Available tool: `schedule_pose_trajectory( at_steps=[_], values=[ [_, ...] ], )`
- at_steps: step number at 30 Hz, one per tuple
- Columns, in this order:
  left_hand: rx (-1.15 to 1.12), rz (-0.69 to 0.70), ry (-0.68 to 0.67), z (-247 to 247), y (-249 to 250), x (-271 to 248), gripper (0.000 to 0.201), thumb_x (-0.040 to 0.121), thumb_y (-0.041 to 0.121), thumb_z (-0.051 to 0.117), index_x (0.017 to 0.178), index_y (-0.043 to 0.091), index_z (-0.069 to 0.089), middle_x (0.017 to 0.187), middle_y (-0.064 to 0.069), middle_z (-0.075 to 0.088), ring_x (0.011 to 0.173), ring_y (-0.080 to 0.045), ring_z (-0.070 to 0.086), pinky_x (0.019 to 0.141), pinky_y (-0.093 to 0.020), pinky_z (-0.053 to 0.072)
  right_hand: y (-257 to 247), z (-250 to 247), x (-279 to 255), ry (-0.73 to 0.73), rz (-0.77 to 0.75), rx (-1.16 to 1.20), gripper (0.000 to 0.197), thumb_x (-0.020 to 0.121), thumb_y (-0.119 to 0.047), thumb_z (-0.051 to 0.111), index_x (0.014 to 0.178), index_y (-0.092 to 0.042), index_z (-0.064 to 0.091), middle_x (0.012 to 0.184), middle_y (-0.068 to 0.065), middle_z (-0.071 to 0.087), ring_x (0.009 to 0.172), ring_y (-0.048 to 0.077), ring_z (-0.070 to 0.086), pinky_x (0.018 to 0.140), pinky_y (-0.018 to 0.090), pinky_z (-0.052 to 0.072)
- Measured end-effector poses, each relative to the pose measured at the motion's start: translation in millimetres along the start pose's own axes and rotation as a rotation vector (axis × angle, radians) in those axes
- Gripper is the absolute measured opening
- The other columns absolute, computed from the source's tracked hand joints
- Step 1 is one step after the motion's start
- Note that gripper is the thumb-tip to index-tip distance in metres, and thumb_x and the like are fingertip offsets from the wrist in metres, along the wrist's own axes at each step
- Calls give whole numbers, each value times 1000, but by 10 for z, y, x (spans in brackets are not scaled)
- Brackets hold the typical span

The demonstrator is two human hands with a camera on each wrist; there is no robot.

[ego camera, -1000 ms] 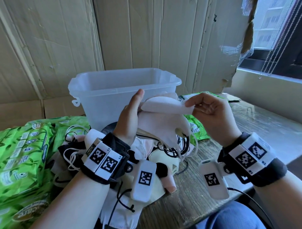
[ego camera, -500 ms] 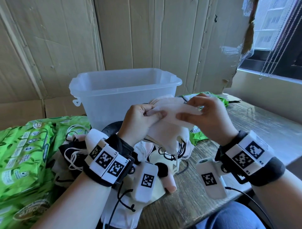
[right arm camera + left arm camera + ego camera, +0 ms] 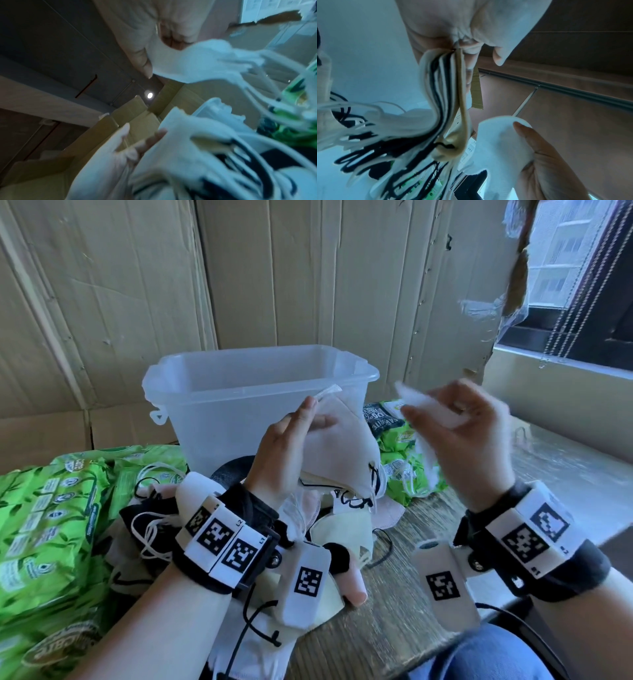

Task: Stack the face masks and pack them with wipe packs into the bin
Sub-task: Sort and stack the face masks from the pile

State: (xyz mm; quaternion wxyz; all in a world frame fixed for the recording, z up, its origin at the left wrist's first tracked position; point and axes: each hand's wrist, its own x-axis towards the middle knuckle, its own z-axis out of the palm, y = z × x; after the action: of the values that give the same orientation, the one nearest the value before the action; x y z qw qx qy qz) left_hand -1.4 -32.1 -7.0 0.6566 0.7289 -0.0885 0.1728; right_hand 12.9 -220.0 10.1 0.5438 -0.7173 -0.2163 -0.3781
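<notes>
My left hand [image 3: 281, 453] clamps the mask stack [image 3: 339, 446] while my right hand [image 3: 459, 440] pinches a loose white mask [image 3: 424, 412], whose dangling ear loops could snag and drag the stack askew.

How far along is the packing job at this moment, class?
Done: a partial stack of masks is gathered in the left hand. In hand: the right hand holds one white mask, apart from that stack. Left: loose masks lie on the table, green wipe packs are unpacked, and nothing shows in the clear bin.
</notes>
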Motion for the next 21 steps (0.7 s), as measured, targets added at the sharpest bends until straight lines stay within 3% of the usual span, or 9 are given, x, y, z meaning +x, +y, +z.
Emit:
schedule_pose_trajectory(
  at_steps=[3, 5, 7, 8, 10, 13, 16, 19, 21],
  values=[
    [-114, -17, -74, 6, -17, -13, 72, 66, 73, 53, 102, 13, 72, 105, -3, 71, 103, -17, 63, 98, -41, 43, -102, 177, -191, -468, 68, 103, 23, 85, -29, 61, 86, -7, 67, 71, -12, 65, 63, -7, 59, 61, 7, 43],
    [-127, -23, -103, -12, -42, 1, 55, 63, 63, 70, 90, 15, 72, 93, -2, 69, 89, -15, 62, 82, -33, 47, -82, 238, -231, -605, 140, 226, 31, 93, -32, 43, 96, -11, 66, 92, 1, 71, 85, 11, 66, 76, 22, 52],
    [-119, -14, -100, -24, -55, 13, 17, 71, 25, 78, 87, 21, 73, 82, 6, 72, 77, -8, 62, 72, -22, 49, -71, 247, -186, -536, 245, 348, 22, 91, -19, 41, 96, -16, 62, 92, 7, 68, 84, 16, 64, 76, 27, 51],
    [-100, 4, -89, -24, -50, 10, 20, 74, 8, 75, 87, 23, 71, 81, 9, 72, 76, -5, 63, 72, -18, 50, -46, 237, -154, -470, 251, 311, 21, 91, -9, 44, 95, -21, 61, 89, 2, 66, 78, 13, 61, 72, 26, 50],
    [-68, 43, -96, -19, -64, 10, 32, 76, -7, 69, 87, 23, 70, 86, 12, 71, 84, -5, 64, 81, -21, 51, 29, 202, -95, -396, 189, 76, 35, 86, 2, 55, 94, -31, 58, 89, -9, 58, 73, 9, 54, 69, 24, 43],
    [-32, 75, -133, -11, -50, -4, 34, 74, -9, 69, 82, 24, 69, 82, 19, 70, 86, -1, 64, 92, -25, 50, 81, 166, -43, -424, 191, -68, 38, 76, -10, 72, 94, -40, 58, 92, -7, 49, 72, 9, 49, 71, 23, 41],
    [-26, 80, -133, -6, -60, 3, 33, 73, -9, 71, 83, 23, 68, 81, 21, 70, 86, 3, 63, 95, -24, 46, 84, 166, -21, -375, 236, -4, 30, 70, -13, 78, 77, -34, 58, 87, 0, 50, 65, 12, 43, 63, 20, 37],
    [-29, 66, -119, 12, -59, 4, 32, 74, -7, 70, 81, 25, 68, 80, 25, 69, 85, 10, 62, 91, -16, 45, 99, 163, -11, -333, 247, -27, 33, 67, -10, 79, 63, -26, 51, 75, 0, 47, 61, 14, 39, 59, 24, 33],
    [-6, 45, -89, 20, -62, 7, 26, 77, 1, 71, 81, 27, 69, 83, 24, 67, 85, 12, 60, 88, -15, 43, 152, 130, 32, -242, 251, -50, 36, 69, -11, 79, 59, -26, 47, 62, -5, 43, 55, 7, 37, 55, 21, 30]
  ],
)
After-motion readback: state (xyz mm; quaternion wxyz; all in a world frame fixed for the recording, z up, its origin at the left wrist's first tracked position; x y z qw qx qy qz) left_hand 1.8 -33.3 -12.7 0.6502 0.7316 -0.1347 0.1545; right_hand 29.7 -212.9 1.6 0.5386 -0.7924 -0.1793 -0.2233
